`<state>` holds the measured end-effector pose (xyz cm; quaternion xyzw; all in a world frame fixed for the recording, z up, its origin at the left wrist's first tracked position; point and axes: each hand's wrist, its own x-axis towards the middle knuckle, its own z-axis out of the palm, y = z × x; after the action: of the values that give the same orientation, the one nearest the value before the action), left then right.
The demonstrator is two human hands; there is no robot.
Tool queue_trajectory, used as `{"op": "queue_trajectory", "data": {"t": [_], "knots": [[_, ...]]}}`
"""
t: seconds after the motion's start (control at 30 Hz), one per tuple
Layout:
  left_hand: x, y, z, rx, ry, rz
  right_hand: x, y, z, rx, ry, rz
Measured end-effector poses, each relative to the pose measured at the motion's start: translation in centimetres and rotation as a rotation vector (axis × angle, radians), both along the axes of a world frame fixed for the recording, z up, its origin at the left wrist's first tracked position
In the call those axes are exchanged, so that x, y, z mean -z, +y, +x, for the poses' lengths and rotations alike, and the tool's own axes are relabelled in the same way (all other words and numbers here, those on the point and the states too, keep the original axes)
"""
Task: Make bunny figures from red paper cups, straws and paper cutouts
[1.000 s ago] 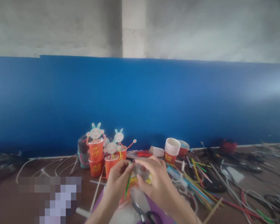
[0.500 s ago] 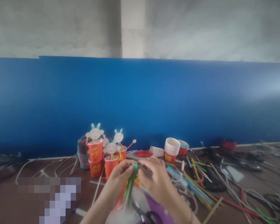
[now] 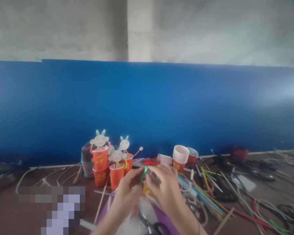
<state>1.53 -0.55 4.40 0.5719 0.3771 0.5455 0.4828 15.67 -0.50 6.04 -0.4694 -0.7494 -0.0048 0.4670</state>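
Above the work area, my left hand (image 3: 129, 189) pinches a shiny green straw (image 3: 145, 170) between thumb and fingers. Close on its other side, my right hand (image 3: 165, 184) has its fingers bent around the straw's upper end. Only a short bit of the green shows; the rest is hidden by the fingers. Below the hands lie scissors (image 3: 149, 226) with dark handles, on white and purple material (image 3: 165, 218). Just beyond my left hand stand orange paper cups (image 3: 117, 174) with paper bunny figures (image 3: 117, 155) rising from them.
Behind my right hand is a stack of white-rimmed paper cups (image 3: 180, 156). Colourful straws (image 3: 209, 199), cables (image 3: 250, 202) and a wooden stick (image 3: 224, 220) crowd the right side. A grey bottle (image 3: 87, 163) stands behind the cups. A blue partition (image 3: 147, 107) borders the table.
The long green lengths that hung below my fingers no longer show; only a short green piece sticks up between the hands. My left hand has turned and moved slightly right, towards my right hand.
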Motion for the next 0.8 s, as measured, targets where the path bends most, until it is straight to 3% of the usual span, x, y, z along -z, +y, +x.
{"op": "queue_trajectory", "data": {"t": [0.2, 0.33, 0.47, 0.67, 0.8], "knots": [[0.8, 0.6, 0.1, -0.176, 0.057, 0.105, -0.2, -0.4, -0.1, 0.024, 0.006, -0.1], [0.8, 0.6, 0.1, -0.218, 0.055, 0.08, -0.5, -0.6, 0.1, 0.033, 0.012, -0.176], [0.7, 0.3, 0.2, -0.184, 0.032, 0.037, -0.7, -0.6, 0.1, 0.012, -0.007, -0.217], [0.1, 0.5, -0.1, -0.024, 0.013, -0.113, -1.0, -0.6, 0.4, -0.04, -0.026, -0.242], [-0.1, 0.5, -0.4, -0.062, 0.025, -0.124, -1.2, -0.9, 0.5, -0.078, -0.059, -0.281]]}}
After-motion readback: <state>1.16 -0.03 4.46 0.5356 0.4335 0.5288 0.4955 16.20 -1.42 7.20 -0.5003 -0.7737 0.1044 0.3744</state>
